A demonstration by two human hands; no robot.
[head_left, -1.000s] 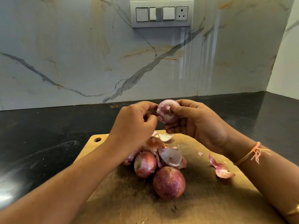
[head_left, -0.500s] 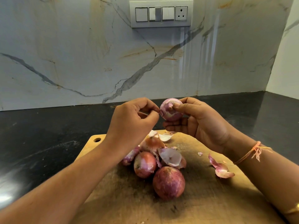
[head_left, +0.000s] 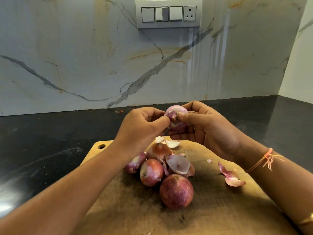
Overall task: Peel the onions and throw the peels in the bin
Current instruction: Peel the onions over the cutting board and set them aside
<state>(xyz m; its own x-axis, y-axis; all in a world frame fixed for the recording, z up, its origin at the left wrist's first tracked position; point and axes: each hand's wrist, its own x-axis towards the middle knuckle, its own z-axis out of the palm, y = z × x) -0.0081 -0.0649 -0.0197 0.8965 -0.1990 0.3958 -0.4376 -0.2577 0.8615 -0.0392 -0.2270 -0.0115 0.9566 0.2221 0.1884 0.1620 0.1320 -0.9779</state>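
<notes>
My right hand [head_left: 208, 128] grips a partly peeled pink onion [head_left: 177, 114] above the far end of the wooden cutting board [head_left: 211, 209]. My left hand [head_left: 142, 128] pinches a bit of skin on the onion's left side. Below, on the board, lie several red onions: a large unpeeled one [head_left: 176, 191], a partly peeled one [head_left: 149, 172] and another [head_left: 133, 164] half hidden under my left forearm. Loose peels lie among them [head_left: 177, 164] and to the right [head_left: 232, 177]. No bin is in view.
The board lies on a black stone counter [head_left: 50, 150] that runs back to a marble backsplash [head_left: 84, 65]. A switch and socket panel [head_left: 168, 14] is on the wall above. The counter turns a corner at the right [head_left: 296, 116].
Both hands have kept the onion in the air, lifting slightly. My left fingers shifted from pulling at its side to pinching skin at its front left.
</notes>
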